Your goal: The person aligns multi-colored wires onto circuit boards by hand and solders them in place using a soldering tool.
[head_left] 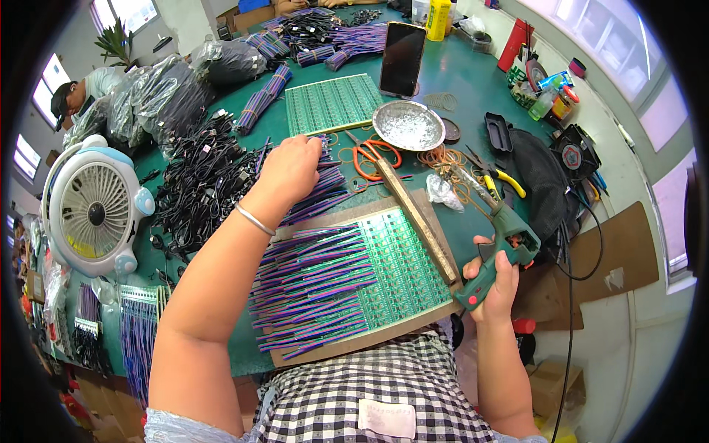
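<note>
**A:** Start at the left of the frame. What's there?

**B:** A white and pale blue desk fan (94, 213) stands at the left edge. Just right of it lies a heap of black cables (199, 184) on the green table (473, 74).

**A:** And the left hand?

**B:** The left hand (289, 171) sits a little left of centre, in the upper half. Its fingers are curled down onto a loose bundle of purple wires (325, 188), pressing or grasping them; the bundle pokes out to the right from under the hand. I can't tell how many strands it has hold of.

**A:** What lies below that hand?

**B:** A brown board (354, 214) in the middle of the frame, carrying a green circuit panel (402, 269). Rows of multicoloured wires (310, 288) fan out from the panel's left side, just below and right of the forearm. A wooden strip (417, 218) lies slanted across the panel's right edge.

**A:** Above the board?

**B:** Orange-handled scissors (373, 155), then a round metal dish (408, 125), with a second green panel (332, 103) to the upper left of the dish.

**A:** The right hand?

**B:** At lower right, the right hand (496, 284) is closed around the grip of a green soldering gun (502, 247). The tool rises out of the fist toward the upper left, its tip near the top of the wooden strip, well apart from the wire bundle under the other hand.
</note>
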Demonstrator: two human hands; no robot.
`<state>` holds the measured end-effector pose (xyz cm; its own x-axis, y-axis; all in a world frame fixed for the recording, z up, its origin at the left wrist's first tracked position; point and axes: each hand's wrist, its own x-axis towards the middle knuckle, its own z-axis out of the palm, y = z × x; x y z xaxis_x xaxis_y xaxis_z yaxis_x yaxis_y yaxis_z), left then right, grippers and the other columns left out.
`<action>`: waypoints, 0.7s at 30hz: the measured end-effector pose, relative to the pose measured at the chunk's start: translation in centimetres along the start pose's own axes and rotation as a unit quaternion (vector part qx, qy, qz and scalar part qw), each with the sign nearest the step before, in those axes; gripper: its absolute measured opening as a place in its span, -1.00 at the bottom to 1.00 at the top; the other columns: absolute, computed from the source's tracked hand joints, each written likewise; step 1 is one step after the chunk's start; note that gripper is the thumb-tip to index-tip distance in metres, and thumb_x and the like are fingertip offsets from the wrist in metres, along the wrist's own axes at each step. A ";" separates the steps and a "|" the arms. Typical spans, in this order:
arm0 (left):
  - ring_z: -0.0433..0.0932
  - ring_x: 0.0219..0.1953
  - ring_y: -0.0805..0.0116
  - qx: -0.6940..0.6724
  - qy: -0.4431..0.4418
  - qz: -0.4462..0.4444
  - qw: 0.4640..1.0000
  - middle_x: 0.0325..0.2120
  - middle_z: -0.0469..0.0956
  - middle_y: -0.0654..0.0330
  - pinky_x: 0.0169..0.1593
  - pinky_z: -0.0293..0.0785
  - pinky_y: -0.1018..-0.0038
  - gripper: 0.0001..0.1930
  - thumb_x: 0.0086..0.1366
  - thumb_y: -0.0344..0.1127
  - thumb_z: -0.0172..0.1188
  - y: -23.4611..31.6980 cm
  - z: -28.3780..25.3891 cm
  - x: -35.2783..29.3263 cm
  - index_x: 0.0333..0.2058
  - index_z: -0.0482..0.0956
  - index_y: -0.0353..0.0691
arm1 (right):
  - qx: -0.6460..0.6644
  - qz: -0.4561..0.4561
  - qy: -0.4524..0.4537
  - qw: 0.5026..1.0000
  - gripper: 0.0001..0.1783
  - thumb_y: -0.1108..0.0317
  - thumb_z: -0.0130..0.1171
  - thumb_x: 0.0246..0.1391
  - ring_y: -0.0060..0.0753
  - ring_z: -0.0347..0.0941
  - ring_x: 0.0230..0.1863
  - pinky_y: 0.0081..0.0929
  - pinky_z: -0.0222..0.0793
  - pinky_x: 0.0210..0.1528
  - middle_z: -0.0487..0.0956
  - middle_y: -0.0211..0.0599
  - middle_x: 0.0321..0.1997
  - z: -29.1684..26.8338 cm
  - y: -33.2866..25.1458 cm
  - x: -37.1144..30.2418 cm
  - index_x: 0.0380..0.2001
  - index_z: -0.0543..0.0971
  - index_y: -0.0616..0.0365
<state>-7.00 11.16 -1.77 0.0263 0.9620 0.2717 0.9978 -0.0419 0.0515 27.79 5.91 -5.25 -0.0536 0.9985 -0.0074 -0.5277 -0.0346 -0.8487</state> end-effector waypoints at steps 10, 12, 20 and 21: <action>0.45 -0.22 -0.11 -0.055 0.077 -0.001 0.996 -0.34 0.49 -0.08 -0.11 0.38 0.18 -0.75 0.08 -0.50 0.07 -1.4 1.2 -1.0 -0.21 0.38 -0.30 | 0.005 0.001 -0.001 1.000 -0.55 0.25 -0.01 0.14 -0.45 0.40 -0.52 -0.44 0.38 -0.44 0.47 -0.07 -0.10 0.1 0.1 0.0 0.05 0.25 0.22; 0.49 -0.27 0.07 -0.100 0.160 -0.054 0.981 -0.37 0.49 0.01 -0.15 0.42 0.31 -0.84 0.22 -0.50 0.01 -0.8 0.2 -1.4 -0.20 0.37 -0.30 | 0.005 0.005 0.003 1.000 -0.55 0.25 -0.01 0.14 -0.45 0.40 -0.51 -0.44 0.38 -0.44 0.47 -0.07 -0.10 0.0 0.1 -0.2 0.05 0.24 0.21; 0.48 -0.30 0.43 -0.673 0.206 -0.096 0.704 -0.40 0.48 0.20 -0.11 0.40 0.51 -0.90 0.35 -0.47 -0.08 2.7 -2.5 -9.8 -0.18 0.36 -0.19 | 0.019 -0.001 -0.017 1.000 -0.55 0.25 -0.04 0.16 -0.45 0.39 -0.52 -0.44 0.36 -0.44 0.45 -0.05 -0.08 -0.2 0.1 -0.1 0.06 0.23 0.22; 0.49 -0.28 0.42 -0.689 0.207 -0.098 0.688 -0.38 0.49 0.19 -0.10 0.41 0.48 -0.90 0.35 -0.47 -0.07 3.1 -2.1 -10.8 -0.18 0.36 -0.19 | 0.019 -0.010 -0.021 1.000 -0.55 0.25 -0.05 0.16 -0.45 0.39 -0.52 -0.44 0.36 -0.45 0.45 -0.05 -0.08 -0.3 0.2 -0.1 0.06 0.22 0.22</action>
<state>-4.30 0.09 -2.52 -0.4053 0.8380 0.3653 -0.0327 -0.4126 0.9103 27.98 5.85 -5.55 -0.0776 0.9964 0.0327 -0.5603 -0.0165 -0.8281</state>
